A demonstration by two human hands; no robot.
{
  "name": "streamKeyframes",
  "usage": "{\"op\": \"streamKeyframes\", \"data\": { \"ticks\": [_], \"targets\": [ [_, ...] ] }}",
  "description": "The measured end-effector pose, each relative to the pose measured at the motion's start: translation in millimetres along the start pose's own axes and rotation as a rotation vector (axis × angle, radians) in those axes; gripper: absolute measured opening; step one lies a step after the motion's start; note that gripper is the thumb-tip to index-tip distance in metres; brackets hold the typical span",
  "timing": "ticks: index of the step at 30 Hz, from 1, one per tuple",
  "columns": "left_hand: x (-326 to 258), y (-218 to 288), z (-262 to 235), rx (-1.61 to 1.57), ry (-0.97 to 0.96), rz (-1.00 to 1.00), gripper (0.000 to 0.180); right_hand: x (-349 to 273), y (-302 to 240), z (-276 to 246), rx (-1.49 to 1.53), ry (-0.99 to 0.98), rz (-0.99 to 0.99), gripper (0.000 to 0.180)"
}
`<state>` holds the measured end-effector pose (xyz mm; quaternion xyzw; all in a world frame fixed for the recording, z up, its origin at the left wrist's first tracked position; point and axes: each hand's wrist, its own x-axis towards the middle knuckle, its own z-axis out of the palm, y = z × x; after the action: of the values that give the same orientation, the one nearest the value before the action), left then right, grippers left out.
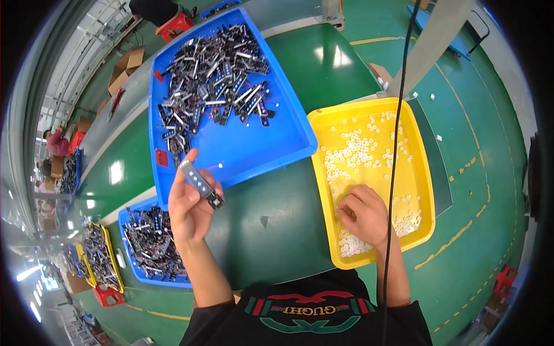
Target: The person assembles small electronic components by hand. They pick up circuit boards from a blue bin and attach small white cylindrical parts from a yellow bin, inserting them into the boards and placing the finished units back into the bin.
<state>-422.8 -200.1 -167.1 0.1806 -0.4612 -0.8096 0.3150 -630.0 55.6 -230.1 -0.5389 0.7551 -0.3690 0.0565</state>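
From the head view I see my left hand [190, 207] raised above the green worktop [271, 230], its grip closed on a narrow dark strip part [200, 183] with a pale face, pinched between thumb and fingers so that it slants from upper left to lower right, its lower end sticking out past the thumb. The part sits in front of the near edge of the big blue tray [277, 144], which holds a heap of similar dark strip parts [216, 86] piled toward its far left side, with the near right of the tray floor bare. My right hand [363, 216] is down inside the yellow tray [424, 173], fingers curled and resting among the small white ring pieces [358, 147] scattered over its floor; I cannot tell whether that grip is pinching one of them or only touching the pile. A denser cluster of the white pieces lies just below that hand near the tray's front corner. A black cable [395, 144] hangs down across the yellow tray and passes just beside my right wrist. To my lower left a second, smaller blue tray [130, 216] holds more dark parts, and farther left along the line stand other filled trays. Two red plastic stools [176, 24] show on the green floor at the edges.
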Motion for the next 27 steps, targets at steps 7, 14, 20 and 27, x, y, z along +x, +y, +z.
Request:
{"op": "streamKeyframes", "data": {
  "ticks": [7, 14, 20, 27],
  "targets": [
    [-45, -39, 4, -0.296, 0.18, -0.081, 0.042, -2, -16, -3, 0.131, 0.14, 0.045, 0.023],
    [-63, -50, 22, -0.102, 0.237, 0.006, 0.029, 14, -87, 8, 0.699, 0.042, 0.105, 0.019],
    [-68, -48, 35, 0.136, 0.254, 0.083, 0.035, 23, -100, 39, 1.044, -0.042, 0.204, 0.018],
    [-76, -51, 34, 0.195, 0.237, 0.191, 0.039, 25, -108, 59, 1.107, 0.002, 0.109, 0.021]
  ]
}}
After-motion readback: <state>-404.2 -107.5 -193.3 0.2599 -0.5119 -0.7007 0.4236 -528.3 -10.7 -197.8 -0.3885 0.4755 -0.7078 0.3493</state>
